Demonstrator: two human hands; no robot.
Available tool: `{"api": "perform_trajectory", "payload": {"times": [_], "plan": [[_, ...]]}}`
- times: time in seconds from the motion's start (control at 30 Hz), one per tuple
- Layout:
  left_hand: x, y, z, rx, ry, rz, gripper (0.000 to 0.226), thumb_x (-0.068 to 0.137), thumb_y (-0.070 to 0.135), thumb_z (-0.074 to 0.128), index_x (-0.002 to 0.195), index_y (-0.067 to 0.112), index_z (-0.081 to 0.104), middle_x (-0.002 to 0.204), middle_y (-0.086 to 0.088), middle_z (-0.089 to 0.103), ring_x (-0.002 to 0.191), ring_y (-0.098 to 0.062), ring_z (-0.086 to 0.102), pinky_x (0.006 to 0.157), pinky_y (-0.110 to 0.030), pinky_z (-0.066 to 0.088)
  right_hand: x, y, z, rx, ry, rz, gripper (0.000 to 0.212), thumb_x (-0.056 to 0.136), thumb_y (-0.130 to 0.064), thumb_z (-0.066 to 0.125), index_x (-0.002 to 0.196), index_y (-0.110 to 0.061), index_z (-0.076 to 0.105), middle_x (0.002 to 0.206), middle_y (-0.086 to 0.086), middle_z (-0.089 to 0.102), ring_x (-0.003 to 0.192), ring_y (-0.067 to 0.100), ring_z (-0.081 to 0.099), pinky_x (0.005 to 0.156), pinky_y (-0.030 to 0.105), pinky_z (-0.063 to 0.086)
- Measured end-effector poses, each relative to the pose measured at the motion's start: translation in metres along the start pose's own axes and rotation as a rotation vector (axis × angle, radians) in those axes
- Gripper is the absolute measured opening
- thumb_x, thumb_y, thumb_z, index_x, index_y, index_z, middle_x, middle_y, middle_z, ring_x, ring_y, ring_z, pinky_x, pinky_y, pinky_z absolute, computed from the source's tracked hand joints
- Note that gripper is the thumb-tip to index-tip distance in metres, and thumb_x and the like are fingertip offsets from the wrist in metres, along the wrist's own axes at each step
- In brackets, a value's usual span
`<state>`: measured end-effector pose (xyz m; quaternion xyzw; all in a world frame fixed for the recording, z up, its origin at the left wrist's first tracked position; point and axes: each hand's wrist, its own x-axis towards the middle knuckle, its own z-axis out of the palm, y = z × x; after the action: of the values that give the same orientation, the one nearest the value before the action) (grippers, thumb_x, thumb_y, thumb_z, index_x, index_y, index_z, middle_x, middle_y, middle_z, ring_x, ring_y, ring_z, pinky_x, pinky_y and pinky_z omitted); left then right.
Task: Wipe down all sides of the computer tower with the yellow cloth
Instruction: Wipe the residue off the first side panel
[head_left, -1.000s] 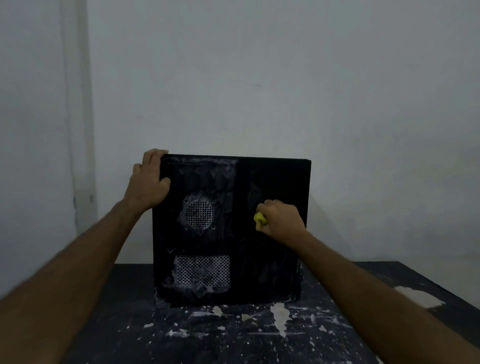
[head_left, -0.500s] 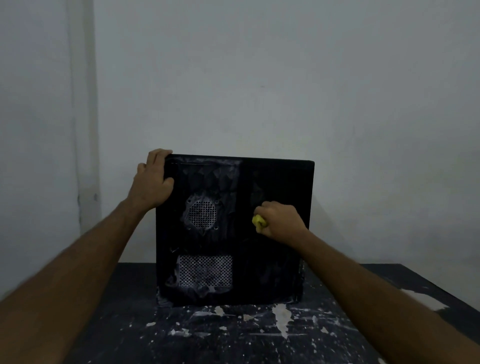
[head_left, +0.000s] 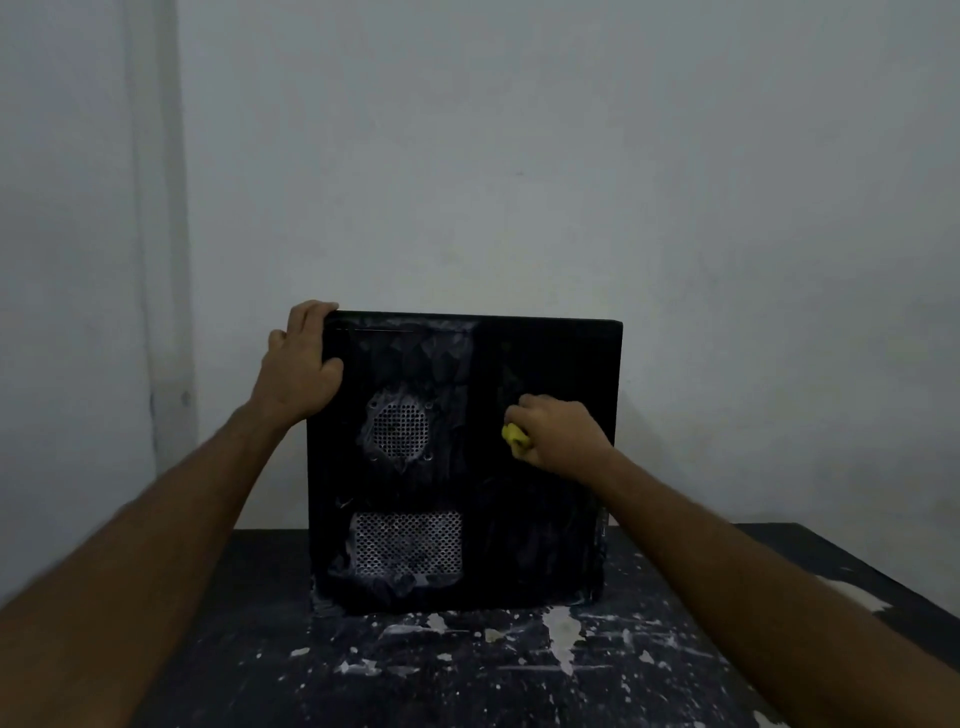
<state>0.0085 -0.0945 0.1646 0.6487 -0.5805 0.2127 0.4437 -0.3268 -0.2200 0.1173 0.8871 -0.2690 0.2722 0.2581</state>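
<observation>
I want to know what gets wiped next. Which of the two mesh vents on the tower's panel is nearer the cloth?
The round fan vent, level with the yellow cloth in the right hand; the rectangular vent sits lower, near the table.

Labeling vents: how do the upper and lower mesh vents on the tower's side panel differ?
The upper vent is round; the lower vent is a wide rectangle. The upper vent sits mid-panel; the lower vent sits near the base. Both are perforated, ringed with pale dust, on the left half of the computer tower.

tower (head_left: 545, 519) on table (head_left: 467, 675) – left hand (head_left: 301, 364) on its top-left corner – wall (head_left: 519, 156) behind
</observation>
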Motion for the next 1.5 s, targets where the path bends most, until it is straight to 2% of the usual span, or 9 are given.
{"api": "perform_trajectory", "payload": {"times": [0.17,0.3,0.43,0.57,0.73,0.9,1.1,1.27,1.5], "plan": [[0.001,-0.001,0.0,0.008,0.001,0.004,0.075,0.073,0.031,0.043,0.148,0.023,0.034,0.152,-0.001,0.033,0.124,-0.04,0.046,0.106,-0.055,0.037,0.007,-0.001,0.0,0.092,0.257,0.249,0.024,0.083,-0.032,0.073,0.101,-0.017,0.065,0.095,0.004,0.062,0.083,0.027,0.063,0.052,0.035,0.05],[0.001,-0.002,-0.001,0.006,-0.009,0.011,0.076,0.073,0.031,0.043,0.148,0.023,0.034,0.152,-0.001,0.033,0.124,-0.04,0.047,0.106,-0.056,0.038,0.004,-0.002,0.004,0.071,0.084,0.049,0.028,0.081,-0.036,0.072,0.103,-0.02,0.065,0.1,0.001,0.063,0.092,0.025,0.064,0.061,0.033,0.048],[0.0,0.002,0.0,0.003,0.006,-0.005,0.075,0.073,0.031,0.043,0.147,0.024,0.034,0.152,0.001,0.032,0.123,-0.04,0.046,0.106,-0.055,0.038,0.011,-0.001,0.003,0.197,0.352,0.309,0.023,0.082,-0.033,0.073,0.091,-0.015,0.062,0.087,0.002,0.062,0.079,0.025,0.061,0.055,0.033,0.047],[0.0,0.003,-0.001,-0.002,0.003,-0.003,0.076,0.073,0.03,0.042,0.148,0.023,0.034,0.153,0.0,0.031,0.123,-0.04,0.046,0.107,-0.054,0.037,0.006,-0.007,0.01,0.165,0.163,0.121,0.026,0.087,-0.033,0.072,0.099,-0.012,0.063,0.096,0.006,0.066,0.089,0.028,0.064,0.064,0.038,0.052],[-0.002,0.006,0.001,-0.005,0.011,-0.025,0.075,0.074,0.03,0.042,0.148,0.023,0.034,0.153,0.001,0.031,0.122,-0.039,0.045,0.107,-0.054,0.038,0.021,0.001,0.004,0.316,0.494,0.382,0.026,0.091,-0.031,0.071,0.095,-0.006,0.064,0.09,0.012,0.065,0.081,0.03,0.062,0.06,0.039,0.051],[-0.003,0.005,-0.002,-0.007,0.011,-0.004,0.076,0.073,0.029,0.042,0.149,0.022,0.035,0.153,0.0,0.031,0.12,-0.042,0.046,0.105,-0.054,0.04,0.01,-0.001,0.011,0.209,0.268,0.167,0.026,0.087,-0.034,0.072,0.097,-0.011,0.065,0.093,0.007,0.066,0.087,0.029,0.065,0.063,0.038,0.052],[-0.004,0.01,-0.001,-0.008,0.035,-0.01,0.075,0.075,0.028,0.041,0.149,0.02,0.035,0.153,0.0,0.031,0.117,-0.042,0.044,0.102,-0.053,0.041,0.047,0.004,-0.013,0.288,0.539,0.344,0.028,0.095,-0.032,0.067,0.104,-0.006,0.062,0.1,0.012,0.063,0.089,0.032,0.062,0.065,0.041,0.052],[-0.006,0.011,-0.001,-0.02,0.043,-0.006,0.073,0.077,0.028,0.041,0.149,0.019,0.036,0.153,0.0,0.032,0.116,-0.042,0.044,0.101,-0.053,0.041,0.021,0.003,0.006,0.07,0.287,0.049,0.03,0.088,-0.036,0.069,0.106,-0.013,0.062,0.097,0.008,0.06,0.078,0.031,0.065,0.051,0.033,0.046],[-0.008,0.016,0.003,-0.069,0.103,-0.04,0.069,0.079,0.026,0.042,0.147,0.021,0.038,0.151,0.002,0.033,0.116,-0.039,0.04,0.097,-0.05,0.042,0.061,0.0,-0.019,0.212,0.547,0.33,0.029,0.092,-0.031,0.07,0.109,-0.008,0.063,0.109,0.015,0.053,0.076,0.035,0.062,0.055,0.034,0.048]]}}
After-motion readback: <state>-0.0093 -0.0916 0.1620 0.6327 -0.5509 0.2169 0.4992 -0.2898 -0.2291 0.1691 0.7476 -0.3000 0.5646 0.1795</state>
